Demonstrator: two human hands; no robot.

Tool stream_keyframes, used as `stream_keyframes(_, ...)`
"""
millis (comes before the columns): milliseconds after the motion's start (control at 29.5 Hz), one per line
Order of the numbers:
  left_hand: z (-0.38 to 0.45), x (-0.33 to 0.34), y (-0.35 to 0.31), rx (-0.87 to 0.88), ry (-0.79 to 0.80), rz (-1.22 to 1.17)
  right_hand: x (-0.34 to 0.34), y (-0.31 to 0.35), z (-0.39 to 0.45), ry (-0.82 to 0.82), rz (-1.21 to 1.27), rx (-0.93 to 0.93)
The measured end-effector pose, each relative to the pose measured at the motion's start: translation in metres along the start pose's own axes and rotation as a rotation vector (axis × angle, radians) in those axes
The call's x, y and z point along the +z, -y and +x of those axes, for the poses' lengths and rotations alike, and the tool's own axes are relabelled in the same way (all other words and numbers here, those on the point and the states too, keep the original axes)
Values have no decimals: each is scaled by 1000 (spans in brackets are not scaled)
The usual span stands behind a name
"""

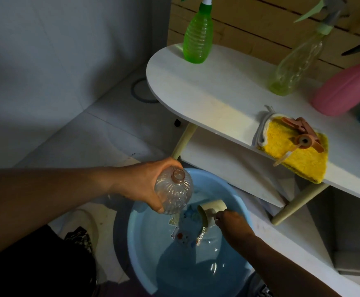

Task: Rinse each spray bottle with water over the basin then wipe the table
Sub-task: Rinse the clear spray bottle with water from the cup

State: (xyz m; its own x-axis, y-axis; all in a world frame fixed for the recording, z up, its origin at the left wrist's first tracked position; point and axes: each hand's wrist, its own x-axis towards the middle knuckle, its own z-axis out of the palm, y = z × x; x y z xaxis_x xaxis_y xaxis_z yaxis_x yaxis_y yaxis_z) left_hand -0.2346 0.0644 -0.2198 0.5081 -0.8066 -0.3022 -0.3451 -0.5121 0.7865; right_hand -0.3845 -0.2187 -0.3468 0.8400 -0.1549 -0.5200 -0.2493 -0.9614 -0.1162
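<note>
- Clear ribbed bottle (173, 192), its cap off, sits in my left hand (141, 186); the fingers wrap its body and hold it over the basin (140, 243), neck toward me. I cannot tell whether anything is in it.
- Blue basin stands on the floor below the surface (228, 99) and holds water, with some pale bits and a printed pattern showing near the bottom.
- My right hand (231, 220) is low inside the basin; its fingers pinch the handle of a cream cup (210, 212), which is tipped on its side with the mouth facing left, near the bottle's base. I cannot see what the cup holds.
- On the white surface a green bottle (198, 36) stands upright at the far left end, sprayer on.
- Further right a pale bottle (295, 63) stands with a little yellow-green liquid at its bottom, and just beside it a pink bottle (344, 88) with a dark sprayer, partly cut off by the frame edge.
- A yellow cloth (303, 161) lies folded at the near edge of the surface, and a pinkish sprayer head (303, 136) with its tube rests on top of it.
- A lower shelf (228, 168) and a cream leg (297, 203) of the surface stand just behind the basin's far rim.
</note>
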Motion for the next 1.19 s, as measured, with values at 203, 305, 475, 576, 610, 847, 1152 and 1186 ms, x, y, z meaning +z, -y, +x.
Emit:
stream_keyframes(203,1,3,2,-15,10,21,15,-3,-3,24,97,37)
stream_keyframes(305,1,2,4,-21,13,26,8,2,-1,-48,240,135)
stream_keyframes(475,0,0,9,-35,28,59,-25,5,-7,-159,489,293)
stream_keyframes(576,-1,-2,10,-50,44,63,-41,6,-15,-173,610,343)
stream_keyframes(610,-1,-2,9,-44,50,59,-48,8,-20,-202,636,339)
stream_keyframes(847,-1,-1,8,-29,32,75,-101,29,-54,-406,794,256)
stream_keyframes(1152,0,-6,7,-83,-32,175,-163,58,-90,-581,820,115)
stream_keyframes(1186,0,-6,7,-91,-39,184,-167,62,-93,-597,818,98)
